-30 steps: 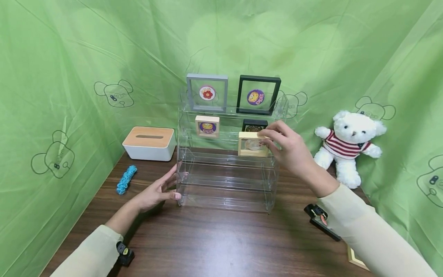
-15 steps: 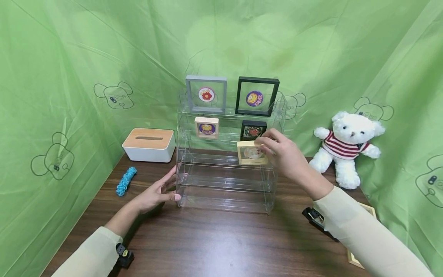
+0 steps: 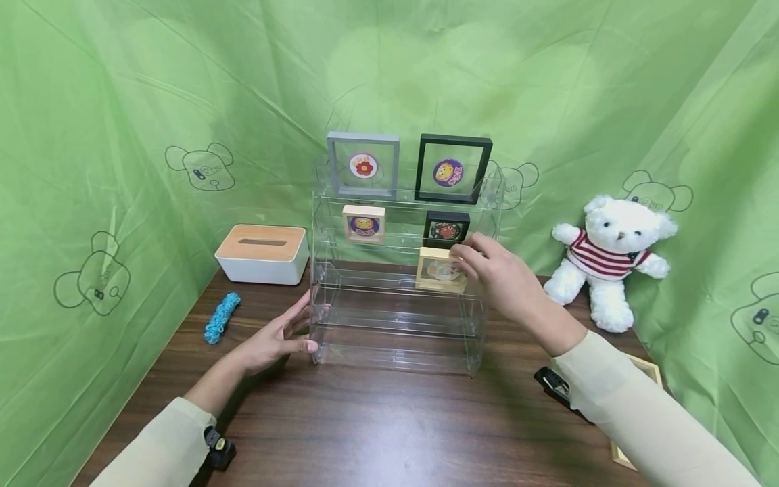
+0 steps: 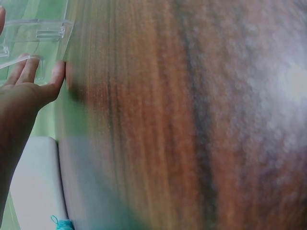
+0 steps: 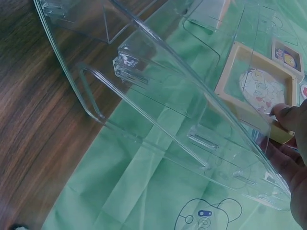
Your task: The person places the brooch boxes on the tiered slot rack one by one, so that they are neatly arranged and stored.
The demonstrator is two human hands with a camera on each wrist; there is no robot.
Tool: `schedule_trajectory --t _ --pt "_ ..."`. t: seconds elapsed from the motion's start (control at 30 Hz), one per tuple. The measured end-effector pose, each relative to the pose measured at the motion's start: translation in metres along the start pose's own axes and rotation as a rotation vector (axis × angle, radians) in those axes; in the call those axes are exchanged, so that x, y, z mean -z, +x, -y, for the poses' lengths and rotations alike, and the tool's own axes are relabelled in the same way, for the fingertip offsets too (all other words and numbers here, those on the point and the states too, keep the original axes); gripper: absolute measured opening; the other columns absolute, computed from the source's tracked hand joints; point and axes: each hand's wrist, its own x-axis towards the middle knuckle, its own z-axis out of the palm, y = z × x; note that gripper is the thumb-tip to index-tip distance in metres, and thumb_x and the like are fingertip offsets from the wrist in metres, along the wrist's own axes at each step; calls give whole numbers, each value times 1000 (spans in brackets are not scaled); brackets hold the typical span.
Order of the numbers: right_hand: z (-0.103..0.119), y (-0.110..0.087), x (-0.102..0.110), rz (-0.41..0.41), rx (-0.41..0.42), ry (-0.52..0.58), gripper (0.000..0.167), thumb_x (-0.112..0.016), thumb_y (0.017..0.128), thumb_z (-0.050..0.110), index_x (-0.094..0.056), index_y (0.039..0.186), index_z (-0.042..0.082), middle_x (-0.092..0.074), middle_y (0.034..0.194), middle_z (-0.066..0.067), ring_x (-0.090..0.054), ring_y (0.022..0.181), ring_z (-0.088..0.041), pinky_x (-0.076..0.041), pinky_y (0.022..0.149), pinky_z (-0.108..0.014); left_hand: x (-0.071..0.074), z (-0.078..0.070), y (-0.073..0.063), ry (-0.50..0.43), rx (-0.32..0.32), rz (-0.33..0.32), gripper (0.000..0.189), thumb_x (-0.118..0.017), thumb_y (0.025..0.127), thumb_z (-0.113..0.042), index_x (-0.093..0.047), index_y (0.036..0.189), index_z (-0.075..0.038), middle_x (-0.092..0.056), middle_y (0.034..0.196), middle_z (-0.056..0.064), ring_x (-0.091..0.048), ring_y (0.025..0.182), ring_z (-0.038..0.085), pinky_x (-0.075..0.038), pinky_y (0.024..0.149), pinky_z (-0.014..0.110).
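A: Near edge of the counter [image 3: 389, 433] first. What's the left hand [image 3: 275, 340] doing?

B: Fingers straight, laid flat against the near-left corner post of the clear acrylic shelf rack [image 3: 398, 318]. Not curled round anything. Steadying, I'd judge. The wrist view shows the same: thumb and fingertips against the clear edge.

A: And the right hand [image 3: 496, 277]?

B: Further in, at the rack's right side. Its grip is pinched on the top right corner of the light wooden frame [image 3: 441, 270], thumb in front, fingers behind, as far as I can tell.

A: Where does the frame sit?

B: On the third tier down, right end, upright and facing out, directly below the small black frame [image 3: 447, 230]. It lies just left of the hand, its face square to the front. The right hand is the nearer one by far; the left is well apart, at the opposite corner.

A: Behind?

B: Top tier, grey frame [image 3: 363, 164] and large black frame [image 3: 453, 169]. A white teddy bear [image 3: 613, 253] toward the far-right corner.
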Motion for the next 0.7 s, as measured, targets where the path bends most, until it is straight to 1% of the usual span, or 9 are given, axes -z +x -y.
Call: schedule_trajectory --t 0.17,0.33,0.43,0.53,0.63,0.7 --pt "0 1 2 -9 15 3 34 -92 88 5 -77 119 7 -71 109 -11 -71 88 -27 -67 71 -42 0 0 1 5 1 2 114 -78 103 -9 4 179 -33 -13 183 30 -12 167 60 -32 127 73" --pt "-1 1 8 -42 26 14 40 -93 87 8 -77 123 6 -72 111 -13 -71 90 -28 -66 74 -43 0 0 0 -10 -9 6 115 -78 102 -8 4 179 -34 -16 182 31 -13 167 60 -31 127 73" --pt "-2 1 15 -56 26 34 42 -92 87 9 -76 125 2 -73 114 -16 -72 94 -30 -66 78 -44 -1 0 0 -15 -17 10 115 -78 102 -8 4 179 -34 -14 182 31 -12 166 61 -30 127 75" --pt "-5 -1 24 -64 11 59 41 -89 90 11 -76 127 0 -74 116 -17 -73 98 -31 -66 83 -44 0 0 0 -15 -15 11 114 -77 103 -8 4 179 -33 -10 183 31 -11 166 62 -29 126 77" --pt "-11 -4 35 -77 -8 78 40 -88 91 15 -77 126 -1 -74 115 -18 -74 96 -29 -66 85 -42 0 -1 0 -15 -12 11 114 -77 103 -8 4 179 -33 -8 183 31 -11 166 62 -29 126 78" --pt "-15 -7 41 -86 -26 85 39 -87 92 16 -78 126 0 -75 114 -16 -74 93 -27 -65 84 -37 0 -1 0 -16 -11 11 114 -77 103 -8 4 179 -33 -9 183 31 -11 166 61 -29 126 78"
